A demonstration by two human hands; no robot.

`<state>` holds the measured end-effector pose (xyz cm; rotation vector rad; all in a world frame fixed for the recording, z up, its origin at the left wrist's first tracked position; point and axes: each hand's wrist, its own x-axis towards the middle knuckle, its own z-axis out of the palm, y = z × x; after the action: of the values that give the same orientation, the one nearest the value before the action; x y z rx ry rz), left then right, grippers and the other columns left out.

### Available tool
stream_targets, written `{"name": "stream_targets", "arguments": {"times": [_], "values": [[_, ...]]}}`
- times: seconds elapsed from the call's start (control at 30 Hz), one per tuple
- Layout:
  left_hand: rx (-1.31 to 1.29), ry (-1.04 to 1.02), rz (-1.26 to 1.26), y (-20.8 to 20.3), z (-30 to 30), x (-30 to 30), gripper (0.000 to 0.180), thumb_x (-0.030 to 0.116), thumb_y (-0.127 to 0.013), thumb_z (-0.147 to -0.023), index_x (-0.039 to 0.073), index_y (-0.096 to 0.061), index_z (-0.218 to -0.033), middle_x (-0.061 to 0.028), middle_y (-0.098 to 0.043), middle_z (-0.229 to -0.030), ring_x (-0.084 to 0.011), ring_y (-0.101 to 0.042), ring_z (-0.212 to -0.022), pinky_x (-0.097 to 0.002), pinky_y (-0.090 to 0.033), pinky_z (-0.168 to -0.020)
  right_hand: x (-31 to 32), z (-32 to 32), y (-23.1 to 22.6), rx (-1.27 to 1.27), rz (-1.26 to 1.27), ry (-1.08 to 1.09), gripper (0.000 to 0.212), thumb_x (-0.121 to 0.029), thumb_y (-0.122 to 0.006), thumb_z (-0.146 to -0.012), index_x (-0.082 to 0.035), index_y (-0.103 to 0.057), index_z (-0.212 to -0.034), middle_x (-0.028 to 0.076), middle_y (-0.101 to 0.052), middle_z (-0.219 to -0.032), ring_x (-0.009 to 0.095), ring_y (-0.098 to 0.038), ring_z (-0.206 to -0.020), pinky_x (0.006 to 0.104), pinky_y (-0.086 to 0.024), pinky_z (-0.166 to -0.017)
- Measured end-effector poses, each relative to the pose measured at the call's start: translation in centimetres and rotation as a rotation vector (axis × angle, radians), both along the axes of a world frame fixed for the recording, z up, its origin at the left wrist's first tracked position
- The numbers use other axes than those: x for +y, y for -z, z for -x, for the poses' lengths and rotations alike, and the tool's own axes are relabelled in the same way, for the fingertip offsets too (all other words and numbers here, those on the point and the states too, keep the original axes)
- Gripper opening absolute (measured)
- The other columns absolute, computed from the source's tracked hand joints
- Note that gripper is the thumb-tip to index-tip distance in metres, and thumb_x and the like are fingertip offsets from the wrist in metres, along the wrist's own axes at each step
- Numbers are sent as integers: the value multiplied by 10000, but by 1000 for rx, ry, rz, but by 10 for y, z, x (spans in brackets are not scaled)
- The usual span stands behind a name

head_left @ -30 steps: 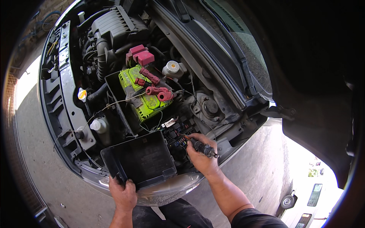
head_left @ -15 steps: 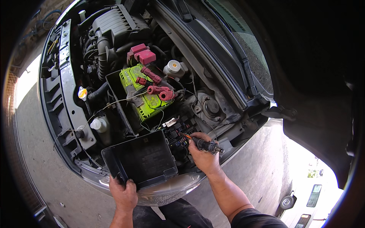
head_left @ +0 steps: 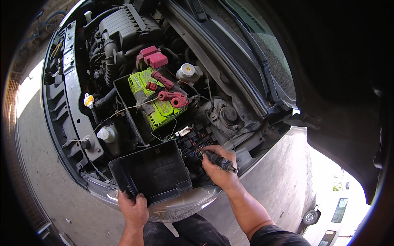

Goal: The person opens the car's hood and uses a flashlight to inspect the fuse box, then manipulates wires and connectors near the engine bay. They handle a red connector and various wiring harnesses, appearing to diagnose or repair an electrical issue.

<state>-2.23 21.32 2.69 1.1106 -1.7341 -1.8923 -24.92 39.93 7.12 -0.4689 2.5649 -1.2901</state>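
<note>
My left hand grips the lower left edge of a black fuse box cover, thumb on its inner side. The cover is held hollow side up, in front of the opened fuse box with its rows of small coloured fuses. Closed around a thick black test probe, my right hand is over the right part of the fuse box. The probe's thin end points left toward the fuses. Whether its tip touches one, I cannot tell. A white connector sits at the box's far edge.
Beyond the fuse box is a bright green battery with red-handled clamps on it. A thin wire runs leftward from there across the engine bay. A white-capped reservoir stands at left; the raised hood fills the right.
My right hand has tilted the probe slightly, its rear end now lower and a little to the left. The orange part near its front no longer shows. My left hand and the cover stay put.
</note>
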Motion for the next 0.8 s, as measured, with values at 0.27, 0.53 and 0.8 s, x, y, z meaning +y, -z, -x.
{"name": "stream_targets", "arguments": {"times": [0.27,0.53,0.8], "values": [[-3,4,10,1,-1,0,549,-70,-488,-851,-54,-530,-1397,-151,-681,-1256,-224,-668,-1153,-358,-499,-1081,3,9,2,61,-1,-104,194,-106,-778,-898,-9,-781,-1066,130,-734,-788,197,-712,-716,334,-556,-702],[-15,-1,11,0,0,0,539,-75,-488,-852,-57,-528,-1389,-151,-690,-1231,-212,-678,-1117,-346,-517,-1043,0,3,-1,-71,-16,81,203,-119,-788,-932,3,-779,-1094,81,-750,-798,130,-689,-716,315,-551,-683],[-2,-2,-23,-1,1,0,530,-81,-487,-851,-59,-532,-1378,-152,-687,-1230,-206,-674,-1124,-347,-514,-1048,6,3,6,-6,-24,82,193,-125,-788,-937,6,-774,-1078,70,-742,-786,115,-675,-714,307,-551,-686]]}}
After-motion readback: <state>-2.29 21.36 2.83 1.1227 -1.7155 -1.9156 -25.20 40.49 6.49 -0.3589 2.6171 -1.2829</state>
